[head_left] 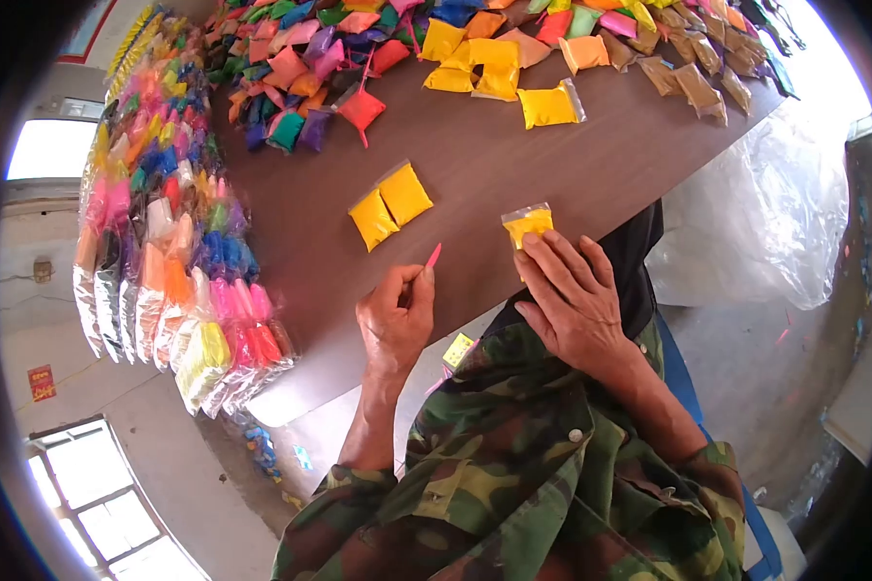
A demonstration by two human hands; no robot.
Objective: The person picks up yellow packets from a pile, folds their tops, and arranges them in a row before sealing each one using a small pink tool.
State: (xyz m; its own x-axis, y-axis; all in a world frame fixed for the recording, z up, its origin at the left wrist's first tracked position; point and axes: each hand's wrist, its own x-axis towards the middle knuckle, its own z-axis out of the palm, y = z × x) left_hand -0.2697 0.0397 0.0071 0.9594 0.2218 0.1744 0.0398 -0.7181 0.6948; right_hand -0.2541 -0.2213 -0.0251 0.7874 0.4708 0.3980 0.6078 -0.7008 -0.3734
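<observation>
1. The yellow packet (526, 223) lies at the near edge of the brown table (310, 300), its clear top strip facing away from the person.
2. The right hand (574, 293) is over it, palm down. The fingertips cover the packet's lower part, while its upper part shows beyond them. The fingers are extended and lightly spread, the thumb well out to the side; the hand is not closed around the packet. How hard it presses, I cannot tell.
3. The left hand (397, 315) is curled, with a slim pink tool (434, 255) pinched between thumb and forefinger, its tip pointing up and away. It is apart from the packet.
4. Beyond the left hand, two yellow packets (390, 205) lie side by side, touching.
5. Farther back are more yellow packets (497, 70), with a multicoloured pile (310, 58) to their left and brown packets (698, 89) to their right.
6. Bundled clear bags (179, 252) of coloured packets line the table's left side; clear plastic sheeting (756, 213) hangs at its right.
</observation>
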